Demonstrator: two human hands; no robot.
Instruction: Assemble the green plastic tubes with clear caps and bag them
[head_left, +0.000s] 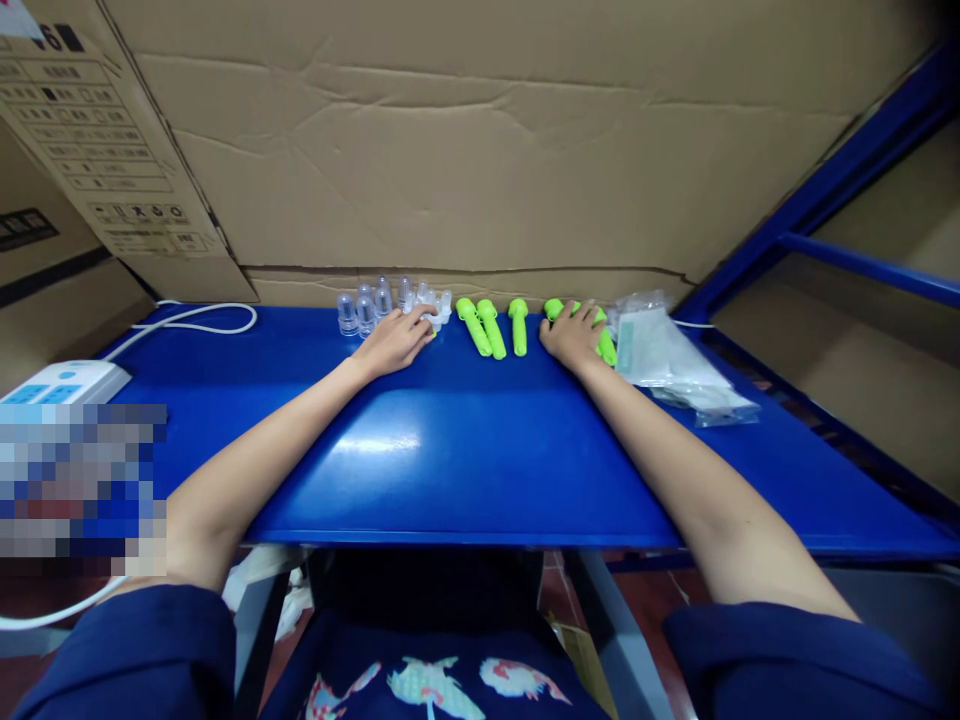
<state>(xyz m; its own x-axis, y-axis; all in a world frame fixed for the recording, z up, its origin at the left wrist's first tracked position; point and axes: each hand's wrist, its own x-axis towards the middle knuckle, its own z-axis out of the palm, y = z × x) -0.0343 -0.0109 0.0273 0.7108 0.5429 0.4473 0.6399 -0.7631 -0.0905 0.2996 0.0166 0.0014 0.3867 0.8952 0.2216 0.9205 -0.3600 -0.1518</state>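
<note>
From my end I see both hands stretched to the far side of the blue counter [465, 450], near the cardboard sheet [465, 180]. The left hand [397, 340] is palm down over a cluster of small translucent white pieces [445, 306], fingers bent. Its fingers cover what lies beneath, so I cannot tell whether that grip is clenched on a piece or only touching. Clear domed plastic caps [346, 314] stand upright just to its left.

The right hand [574, 335] lies over the rightmost lime-green handles [607, 347], fingers spread; I cannot tell whether it grasps one or merely rests there. Three more green handles [517, 328] lie between the hands, a pair side by side and one alone, rounded heads toward the cardboard. Clear plastic bags [671, 350] lie just beside the right hand.

To do this handling well, I would pinch single pieces on the left and raise the fingers straight up before any sideways move, since the domed caps look easy to topple. On the right I'd close on a shaft from both sides, lightly, as the handles may roll, and stay clear of the bags, whose loose film could snag and drag.
</note>
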